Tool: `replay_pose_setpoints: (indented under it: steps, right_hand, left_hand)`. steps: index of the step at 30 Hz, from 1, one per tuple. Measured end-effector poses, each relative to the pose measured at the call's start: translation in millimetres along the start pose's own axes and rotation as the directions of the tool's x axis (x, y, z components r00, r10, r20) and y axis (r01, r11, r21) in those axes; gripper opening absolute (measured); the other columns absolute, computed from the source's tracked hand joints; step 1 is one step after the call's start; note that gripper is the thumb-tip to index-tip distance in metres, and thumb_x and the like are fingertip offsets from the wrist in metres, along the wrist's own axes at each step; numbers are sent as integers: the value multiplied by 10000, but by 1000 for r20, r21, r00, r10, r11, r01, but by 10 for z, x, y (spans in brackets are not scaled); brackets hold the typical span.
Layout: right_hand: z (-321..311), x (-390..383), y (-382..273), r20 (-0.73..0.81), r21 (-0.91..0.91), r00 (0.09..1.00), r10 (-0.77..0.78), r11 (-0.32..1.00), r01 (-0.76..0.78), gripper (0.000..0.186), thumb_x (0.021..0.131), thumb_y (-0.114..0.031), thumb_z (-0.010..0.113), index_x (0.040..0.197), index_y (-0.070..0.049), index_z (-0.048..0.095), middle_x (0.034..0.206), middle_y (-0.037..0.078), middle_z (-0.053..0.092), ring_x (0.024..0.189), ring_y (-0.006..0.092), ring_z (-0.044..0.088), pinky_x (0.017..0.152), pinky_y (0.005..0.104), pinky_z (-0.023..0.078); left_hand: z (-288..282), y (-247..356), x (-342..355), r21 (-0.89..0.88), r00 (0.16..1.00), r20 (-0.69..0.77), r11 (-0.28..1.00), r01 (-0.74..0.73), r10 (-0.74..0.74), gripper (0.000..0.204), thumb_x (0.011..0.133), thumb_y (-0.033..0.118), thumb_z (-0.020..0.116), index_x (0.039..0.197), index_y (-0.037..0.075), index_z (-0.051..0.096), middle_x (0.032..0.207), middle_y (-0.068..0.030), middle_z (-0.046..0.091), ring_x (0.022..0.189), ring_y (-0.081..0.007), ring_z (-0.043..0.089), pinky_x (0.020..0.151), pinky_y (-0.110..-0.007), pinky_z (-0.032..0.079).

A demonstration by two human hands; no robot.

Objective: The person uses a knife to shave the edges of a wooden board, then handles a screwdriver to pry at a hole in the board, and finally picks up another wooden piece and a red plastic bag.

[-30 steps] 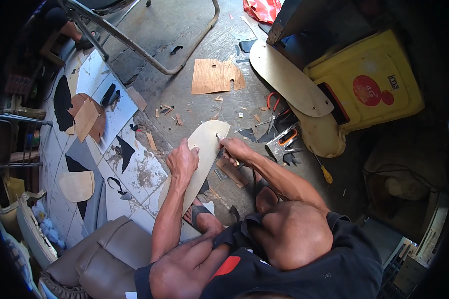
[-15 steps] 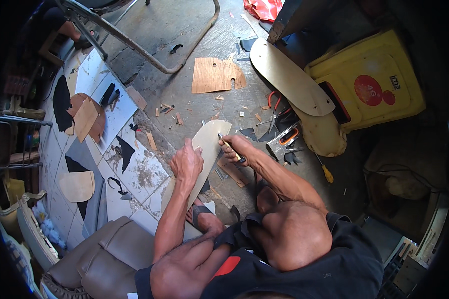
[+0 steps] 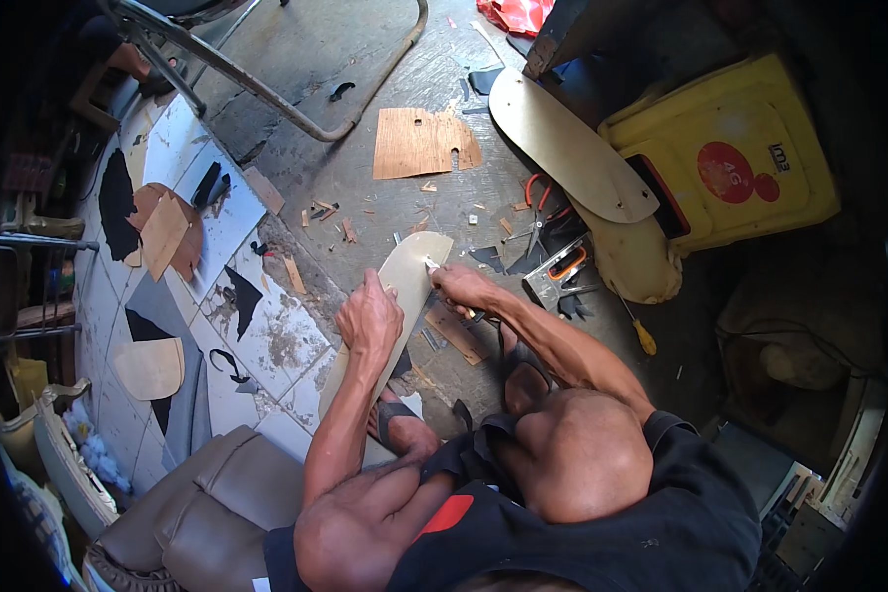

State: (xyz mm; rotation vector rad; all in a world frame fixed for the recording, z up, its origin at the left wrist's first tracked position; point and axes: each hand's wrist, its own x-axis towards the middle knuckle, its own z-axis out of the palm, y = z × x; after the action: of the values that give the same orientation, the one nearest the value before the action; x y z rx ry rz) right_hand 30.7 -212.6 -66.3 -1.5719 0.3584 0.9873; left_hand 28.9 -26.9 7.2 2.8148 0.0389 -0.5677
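A long, pale thin board with a rounded far end lies slanted in front of me, its near part reaching between my legs. My left hand grips it near the middle, with the thumb on its face. In my right hand is a cutter knife with a yellow and black handle, mostly hidden by the fingers. Its metal tip touches the board near the rounded end, close to the right edge.
Pliers, a staple gun and a yellow-handled screwdriver lie to the right. Beyond them are another long board and a yellow plastic container. A plywood piece and scraps lie ahead; a metal chair frame stands farther off.
My right hand has shifted slightly left, and the knife now lies lower, with more of its handle covered by the fingers. My left hand keeps its hold on the board.
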Motion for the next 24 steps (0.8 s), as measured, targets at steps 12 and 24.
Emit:
replay_pose_setpoints:
  steps: [12,24]
  right_hand:
    - [-114,-82,-37,9,-188,1000,2,982,-1,466,1022,-345,379,832,23,594,537,81,533,436,195,554,436,378,468]
    - [-27,-196,101,-55,227,996,68,972,-54,347,1019,-343,393,942,-58,573,548,6,500,402,111,495,351,293,384]
  left_hand:
    - [37,-11,24,3,1000,10,1000,8,-8,316,897,254,677,1074,18,564,942,-251,707,887,-464,691,764,-557,530]
    - [64,-92,131,-20,998,11,998,59,-59,356,874,288,702,1079,23,583,910,-275,704,897,-469,688,803,-548,523]
